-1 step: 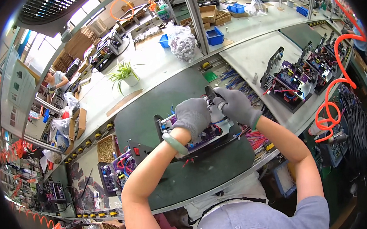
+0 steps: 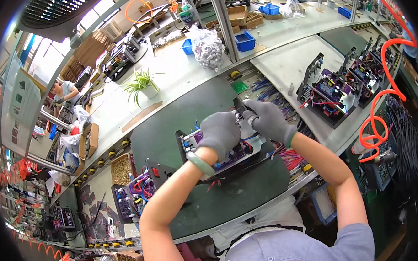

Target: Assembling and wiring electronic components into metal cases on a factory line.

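your left hand [image 2: 220, 134] lies curled over the purple board [image 2: 229, 153] in its frame on the green mat [image 2: 180, 127]. your right hand [image 2: 269, 122] closes its fingers round a black tool [image 2: 240, 105] above the board's far edge.

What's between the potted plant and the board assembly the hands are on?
Head view: only bare dark green mat lies between the potted plant and the purple board assembly; a brown strip lies at the mat's far edge.

Grey gloves [image 2: 218, 132], purple circuit board [image 2: 229, 153] (red wires), dark green mat [image 2: 170, 128], orange coiled hose [image 2: 380, 120], blue bins [image 2: 244, 41]
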Available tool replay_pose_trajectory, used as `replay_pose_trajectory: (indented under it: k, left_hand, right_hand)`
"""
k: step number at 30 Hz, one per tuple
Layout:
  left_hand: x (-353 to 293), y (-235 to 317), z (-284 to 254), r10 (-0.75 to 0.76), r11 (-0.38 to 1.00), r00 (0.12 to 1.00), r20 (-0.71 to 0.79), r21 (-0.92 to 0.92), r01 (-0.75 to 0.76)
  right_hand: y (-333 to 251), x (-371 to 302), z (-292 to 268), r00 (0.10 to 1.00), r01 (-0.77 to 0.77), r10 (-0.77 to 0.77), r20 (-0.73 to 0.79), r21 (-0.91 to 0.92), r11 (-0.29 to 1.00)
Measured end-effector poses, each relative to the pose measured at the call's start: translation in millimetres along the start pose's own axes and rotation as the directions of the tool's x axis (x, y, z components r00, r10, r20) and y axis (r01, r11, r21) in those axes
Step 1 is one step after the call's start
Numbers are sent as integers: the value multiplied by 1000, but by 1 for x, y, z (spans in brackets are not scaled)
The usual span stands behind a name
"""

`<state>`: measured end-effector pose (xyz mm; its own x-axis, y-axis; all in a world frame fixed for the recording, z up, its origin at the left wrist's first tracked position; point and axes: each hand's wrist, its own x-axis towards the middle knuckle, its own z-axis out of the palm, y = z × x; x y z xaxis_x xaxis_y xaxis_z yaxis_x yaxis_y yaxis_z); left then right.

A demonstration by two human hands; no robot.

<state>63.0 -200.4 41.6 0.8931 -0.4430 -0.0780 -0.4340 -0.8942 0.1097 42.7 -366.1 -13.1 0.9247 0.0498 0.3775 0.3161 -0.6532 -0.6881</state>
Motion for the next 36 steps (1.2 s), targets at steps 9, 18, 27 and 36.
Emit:
replay_pose_trajectory:
  k: [9, 18, 27, 36]
  left_hand:
    - [-13, -11, 14, 99, 994, 976, -195, -34, -108]
    - [-31, -19, -3, 184, 913, 958, -222, -322, -250]
    - [-17, -33, 17, 55, 758, 943, -328, -601, -254]
    - [-12, -27, 21, 138, 976, 918, -371, -106, -190]
  right_hand:
    - [-5, 3, -2, 996, 31, -30, 80, -12, 999]
    - [-45, 7, -30, 830, 536, -549, -97, -128, 834]
    - [-7, 6, 7, 915, 350, -356, -190, -62, 935]
    - [-11, 2, 1, 989, -79, 83, 126, -40, 996]
